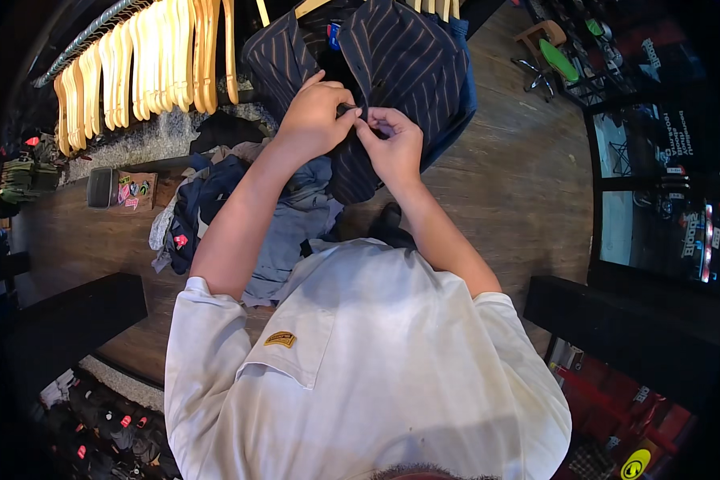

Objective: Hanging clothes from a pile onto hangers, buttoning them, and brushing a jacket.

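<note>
A dark shirt with thin light stripes (420, 66) hangs on a wooden hanger (309, 7) at the top centre, its front parted at the collar. My left hand (318, 117) and my right hand (393, 138) meet at the shirt's front edge. Thumb and fingers of each pinch the dark cloth there; whether a button lies between them cannot be seen. A blue garment (465, 114) hangs close behind the shirt's right side.
Many bare wooden hangers (162, 54) hang on a metal rail at upper left. Heaped clothes (294, 222) lie below my left forearm, near a small box with stickers (137, 191). A green-seated chair (558, 60) stands at upper right, beside glass doors (615, 228).
</note>
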{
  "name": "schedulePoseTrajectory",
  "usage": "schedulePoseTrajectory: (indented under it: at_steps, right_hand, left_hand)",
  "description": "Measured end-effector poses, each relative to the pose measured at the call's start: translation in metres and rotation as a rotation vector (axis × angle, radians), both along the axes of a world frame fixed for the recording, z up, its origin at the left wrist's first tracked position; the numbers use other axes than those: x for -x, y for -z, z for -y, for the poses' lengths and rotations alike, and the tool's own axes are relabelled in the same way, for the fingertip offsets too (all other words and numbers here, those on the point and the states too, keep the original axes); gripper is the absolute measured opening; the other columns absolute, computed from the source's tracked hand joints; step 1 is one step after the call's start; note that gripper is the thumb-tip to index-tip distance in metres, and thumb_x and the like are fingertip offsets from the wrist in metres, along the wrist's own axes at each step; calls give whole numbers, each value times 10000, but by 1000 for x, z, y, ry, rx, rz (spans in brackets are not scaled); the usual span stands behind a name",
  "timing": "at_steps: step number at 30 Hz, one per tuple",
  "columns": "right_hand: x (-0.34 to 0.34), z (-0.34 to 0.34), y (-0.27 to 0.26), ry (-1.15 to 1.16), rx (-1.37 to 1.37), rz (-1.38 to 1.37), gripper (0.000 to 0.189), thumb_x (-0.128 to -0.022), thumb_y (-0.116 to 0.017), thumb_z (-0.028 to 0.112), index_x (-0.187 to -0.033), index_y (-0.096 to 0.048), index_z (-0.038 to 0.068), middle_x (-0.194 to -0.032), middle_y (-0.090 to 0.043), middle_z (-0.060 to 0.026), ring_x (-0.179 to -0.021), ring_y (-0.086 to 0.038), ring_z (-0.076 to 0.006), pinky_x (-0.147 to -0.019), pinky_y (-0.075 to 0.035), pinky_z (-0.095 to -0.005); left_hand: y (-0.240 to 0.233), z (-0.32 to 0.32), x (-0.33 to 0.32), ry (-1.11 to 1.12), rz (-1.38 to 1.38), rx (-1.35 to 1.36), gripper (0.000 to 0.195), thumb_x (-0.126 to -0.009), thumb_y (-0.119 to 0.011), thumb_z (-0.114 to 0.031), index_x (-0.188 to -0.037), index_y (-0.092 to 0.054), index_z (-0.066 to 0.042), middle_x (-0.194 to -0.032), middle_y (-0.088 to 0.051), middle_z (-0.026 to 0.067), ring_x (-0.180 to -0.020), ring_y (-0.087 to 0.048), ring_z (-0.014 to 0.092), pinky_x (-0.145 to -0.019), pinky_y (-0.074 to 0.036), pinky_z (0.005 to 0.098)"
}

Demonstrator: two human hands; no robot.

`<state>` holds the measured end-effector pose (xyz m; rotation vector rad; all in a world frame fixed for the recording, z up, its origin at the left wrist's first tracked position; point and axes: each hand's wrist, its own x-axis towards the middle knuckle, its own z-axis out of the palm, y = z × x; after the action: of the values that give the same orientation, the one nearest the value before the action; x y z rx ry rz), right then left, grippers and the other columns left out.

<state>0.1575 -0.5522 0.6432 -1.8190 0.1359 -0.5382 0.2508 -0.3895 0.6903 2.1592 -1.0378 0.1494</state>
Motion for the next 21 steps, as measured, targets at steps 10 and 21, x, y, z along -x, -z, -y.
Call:
schedulePoseTrajectory:
  at_steps: [10,21]
  right_hand:
    - [-6,-6,-8,138,52,77,243,-877,-911,84,-1057,-822,-53,-929,-830,-78,-832,-754,-100,-801,-609,-270]
    - [0,2,-14,101,18,44,181,-901,-877,47,-1040,-827,-58,-934,-841,-98,-829,-759,-86,-766,-601,-256]
  left_hand:
    - [-1,13,5,-123,-88,35,314,-1023,-671,-214,-843,-758,28,-737,-670,189,-786,-688,406,-1279,-385,546]
    - [-19,1,7,99,227,-8,278,-948,-774,-128,-1214,-774,-46,-1062,-779,164,-1073,-711,390,-1086,-516,468]
